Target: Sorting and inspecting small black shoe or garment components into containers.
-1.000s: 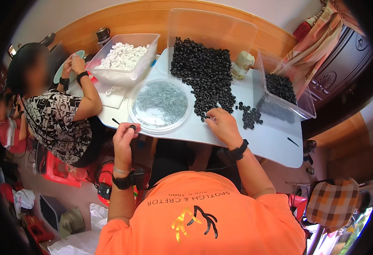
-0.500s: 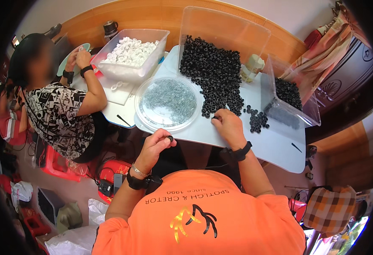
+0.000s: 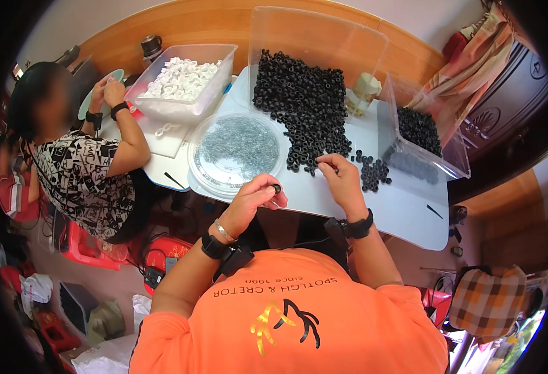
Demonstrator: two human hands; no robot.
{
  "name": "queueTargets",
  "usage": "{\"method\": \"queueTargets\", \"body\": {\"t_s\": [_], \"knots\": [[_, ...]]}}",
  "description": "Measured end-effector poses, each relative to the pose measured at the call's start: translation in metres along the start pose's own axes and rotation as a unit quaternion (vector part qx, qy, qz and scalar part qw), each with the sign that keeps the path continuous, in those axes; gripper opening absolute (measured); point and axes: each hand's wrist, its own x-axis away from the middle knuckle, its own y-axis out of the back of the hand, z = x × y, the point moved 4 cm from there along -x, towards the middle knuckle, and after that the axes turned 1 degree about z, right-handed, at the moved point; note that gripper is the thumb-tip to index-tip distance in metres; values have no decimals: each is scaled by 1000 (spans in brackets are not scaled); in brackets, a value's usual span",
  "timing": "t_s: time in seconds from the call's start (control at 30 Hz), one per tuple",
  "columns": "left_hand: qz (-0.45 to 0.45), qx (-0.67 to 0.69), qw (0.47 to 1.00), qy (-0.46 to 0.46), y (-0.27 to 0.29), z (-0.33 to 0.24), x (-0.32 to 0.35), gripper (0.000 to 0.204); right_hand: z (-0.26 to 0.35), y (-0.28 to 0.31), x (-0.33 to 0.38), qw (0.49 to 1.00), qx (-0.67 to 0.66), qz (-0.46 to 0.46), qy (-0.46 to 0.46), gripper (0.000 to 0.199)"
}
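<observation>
Pinched between the thumb and fingers of my left hand (image 3: 256, 201) is a small black ring (image 3: 277, 188), above the table's near edge. My right hand (image 3: 342, 182) has its thumb and fingers together beside the front of a heap of black rings (image 3: 314, 103); what they grip, if anything, is too small to make out. The heap spills from a clear plastic bin (image 3: 317, 31) tipped on its side. A round clear tray (image 3: 194, 168) of tiny clear pieces lies left of the heap. A few loose black rings (image 3: 373, 173) lie right of my right hand.
Another clear bin (image 3: 451, 163) with black rings leans at the right, near a jar (image 3: 364, 93). A tub (image 3: 214, 75) of white rings stands back left. Beside it a person (image 3: 87, 156) works with both hands raised. A thin black tool (image 3: 435, 212) lies on the white table (image 3: 405, 218).
My left hand has moved right and slightly up with the black ring, toward the right hand. My right hand has shifted slightly right and up at the heap's edge.
</observation>
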Motion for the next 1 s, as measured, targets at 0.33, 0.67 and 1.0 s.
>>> {"method": "queueTargets", "body": {"t_s": [0.33, 0.67, 1.0], "knots": [[27, 65, 997, 13, -18, 11, -14, 18, 35, -4, 27, 952, -278, 95, -86, 17], [25, 62, 998, 10, -14, 16, -11, 20, 26, -22, 35, 935, -310, 113, -132, 17], [-12, 85, 996, 1, -1, 24, 1, 21, -9, -5, 23, 997, 11, 50, -56, 16]]}}
